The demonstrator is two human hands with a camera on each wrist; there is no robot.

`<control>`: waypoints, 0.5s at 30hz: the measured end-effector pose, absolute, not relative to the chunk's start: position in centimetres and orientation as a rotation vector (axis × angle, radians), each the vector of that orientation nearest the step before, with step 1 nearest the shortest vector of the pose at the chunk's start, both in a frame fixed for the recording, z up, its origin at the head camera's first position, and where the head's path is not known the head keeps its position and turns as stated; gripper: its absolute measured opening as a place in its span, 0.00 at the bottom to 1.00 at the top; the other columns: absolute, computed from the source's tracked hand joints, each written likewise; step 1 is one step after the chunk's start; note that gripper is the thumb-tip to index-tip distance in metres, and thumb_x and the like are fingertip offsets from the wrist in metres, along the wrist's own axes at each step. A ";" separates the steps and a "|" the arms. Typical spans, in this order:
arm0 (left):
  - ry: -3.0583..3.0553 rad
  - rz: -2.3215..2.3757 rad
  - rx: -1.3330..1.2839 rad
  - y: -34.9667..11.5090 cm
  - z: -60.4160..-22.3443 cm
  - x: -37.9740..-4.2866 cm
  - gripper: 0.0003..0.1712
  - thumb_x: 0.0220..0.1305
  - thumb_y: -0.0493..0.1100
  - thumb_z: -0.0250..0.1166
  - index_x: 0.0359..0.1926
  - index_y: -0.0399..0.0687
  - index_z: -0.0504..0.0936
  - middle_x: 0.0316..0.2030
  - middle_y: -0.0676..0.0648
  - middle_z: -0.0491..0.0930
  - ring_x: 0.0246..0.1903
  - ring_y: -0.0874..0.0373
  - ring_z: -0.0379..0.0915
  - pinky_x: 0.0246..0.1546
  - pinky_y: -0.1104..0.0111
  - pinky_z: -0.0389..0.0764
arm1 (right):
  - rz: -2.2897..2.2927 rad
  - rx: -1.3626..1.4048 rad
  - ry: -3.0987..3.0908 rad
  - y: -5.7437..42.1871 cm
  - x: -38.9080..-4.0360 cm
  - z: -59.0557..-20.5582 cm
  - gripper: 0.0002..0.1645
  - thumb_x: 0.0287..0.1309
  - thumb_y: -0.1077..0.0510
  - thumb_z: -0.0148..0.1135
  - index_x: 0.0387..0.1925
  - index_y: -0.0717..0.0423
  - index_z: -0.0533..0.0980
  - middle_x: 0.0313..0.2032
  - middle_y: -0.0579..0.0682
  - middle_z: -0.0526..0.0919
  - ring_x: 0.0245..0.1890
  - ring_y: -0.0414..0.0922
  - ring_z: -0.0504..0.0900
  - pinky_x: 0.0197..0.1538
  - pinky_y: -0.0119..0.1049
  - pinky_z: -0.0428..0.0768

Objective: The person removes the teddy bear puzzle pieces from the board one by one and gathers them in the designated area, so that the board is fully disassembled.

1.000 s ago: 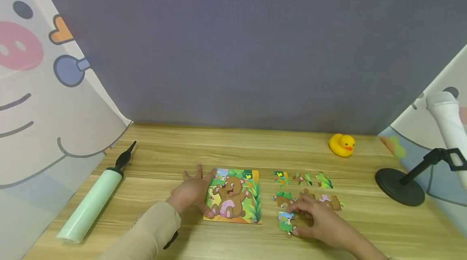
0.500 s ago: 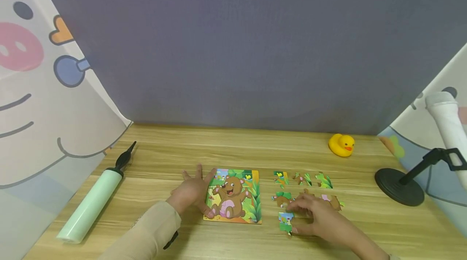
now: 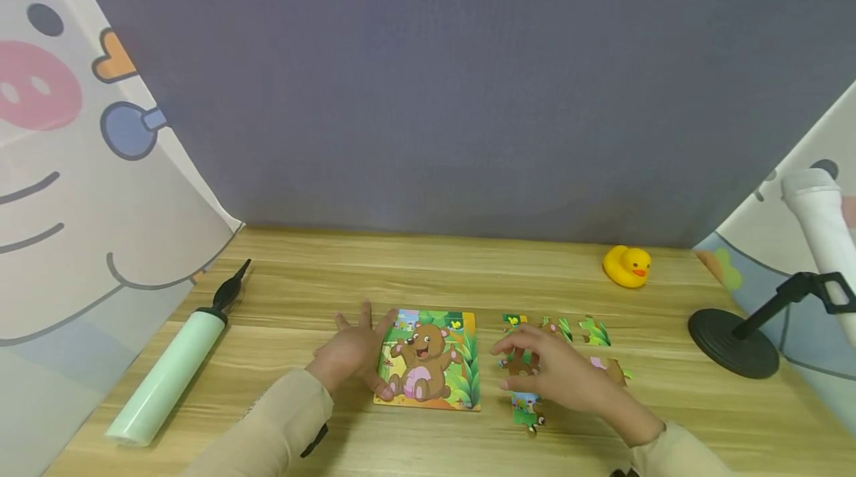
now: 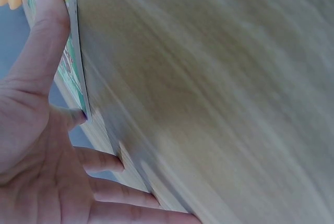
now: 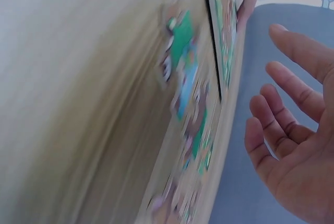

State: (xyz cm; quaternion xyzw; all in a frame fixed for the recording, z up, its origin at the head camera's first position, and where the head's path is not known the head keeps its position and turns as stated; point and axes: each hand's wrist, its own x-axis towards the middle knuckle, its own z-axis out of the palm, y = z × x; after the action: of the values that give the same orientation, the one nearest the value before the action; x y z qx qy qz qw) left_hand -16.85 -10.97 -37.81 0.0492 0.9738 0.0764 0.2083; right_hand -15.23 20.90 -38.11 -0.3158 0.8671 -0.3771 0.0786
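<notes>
My left hand (image 3: pixel 352 352) rests spread at the left edge of the bear puzzle board (image 3: pixel 466 397), thumb and a fingertip touching its border; in the left wrist view the thumb (image 4: pixel 46 36) lies on the board. Over the loose puzzle pieces, my right hand (image 3: pixel 565 373) hovers with bent, parted fingers and holds nothing. Below its thumb lies a blue and green piece (image 3: pixel 523 417). A brown and green piece (image 3: pixel 515 365) is partly hidden behind the fingers. In the right wrist view the palm and fingers (image 5: pixel 292 98) are raised above the blurred pieces.
A green leafy piece (image 3: pixel 593 331) and a brown and pink piece (image 3: pixel 611 368) lie to the right. A yellow rubber duck (image 3: pixel 626 267) sits at the back right. The white microphone on a black stand (image 3: pixel 733 343) is far right. A pale green hand pump (image 3: pixel 167 380) lies left.
My right hand has let go of the blue and green piece and lifted up and left, its fingers spreading. The left hand and the board stay in place.
</notes>
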 end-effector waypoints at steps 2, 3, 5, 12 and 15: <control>2.711 0.219 0.138 -11.0 -37.8 -16.8 0.79 0.28 0.59 0.84 0.81 0.53 0.48 0.77 0.25 0.41 0.68 0.12 0.39 0.38 0.22 0.72 | -1.141 -0.910 2.583 19.9 -15.5 -38.0 0.21 0.60 0.50 0.74 0.52 0.51 0.81 0.47 0.47 0.80 0.42 0.46 0.77 0.38 0.33 0.78; 2.713 0.223 0.140 -11.0 -37.8 -16.8 0.79 0.28 0.59 0.84 0.81 0.52 0.49 0.77 0.25 0.41 0.68 0.12 0.39 0.38 0.22 0.72 | -1.148 -0.903 2.579 19.4 -15.6 -38.0 0.21 0.60 0.50 0.74 0.52 0.52 0.81 0.47 0.48 0.80 0.42 0.47 0.77 0.38 0.33 0.78; 2.715 0.232 0.144 -11.1 -37.8 -16.8 0.79 0.28 0.59 0.84 0.81 0.52 0.49 0.76 0.25 0.41 0.67 0.11 0.39 0.38 0.22 0.72 | -1.162 -0.879 2.578 18.3 -15.9 -38.0 0.19 0.59 0.51 0.74 0.51 0.52 0.82 0.46 0.48 0.81 0.42 0.48 0.76 0.38 0.33 0.78; 2.722 0.242 0.148 -11.1 -37.7 -16.7 0.79 0.28 0.59 0.84 0.81 0.52 0.50 0.76 0.25 0.42 0.68 0.12 0.39 0.37 0.22 0.72 | -1.173 -0.865 2.575 14.7 -16.5 -38.5 0.17 0.60 0.51 0.74 0.48 0.53 0.83 0.41 0.47 0.80 0.40 0.48 0.75 0.36 0.32 0.76; 2.722 0.246 0.148 -11.1 -37.7 -16.7 0.79 0.28 0.59 0.84 0.81 0.52 0.50 0.76 0.25 0.42 0.68 0.12 0.39 0.37 0.21 0.71 | -1.171 -0.848 2.590 13.4 -16.6 -38.6 0.18 0.59 0.51 0.74 0.48 0.54 0.83 0.41 0.47 0.79 0.40 0.48 0.75 0.35 0.32 0.77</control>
State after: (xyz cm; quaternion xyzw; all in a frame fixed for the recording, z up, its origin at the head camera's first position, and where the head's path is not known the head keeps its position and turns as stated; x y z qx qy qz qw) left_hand -16.70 -11.08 -37.67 0.0531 0.9742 0.0880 0.2011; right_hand -16.60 13.35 -38.62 -0.2846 0.8699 -0.3934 0.0874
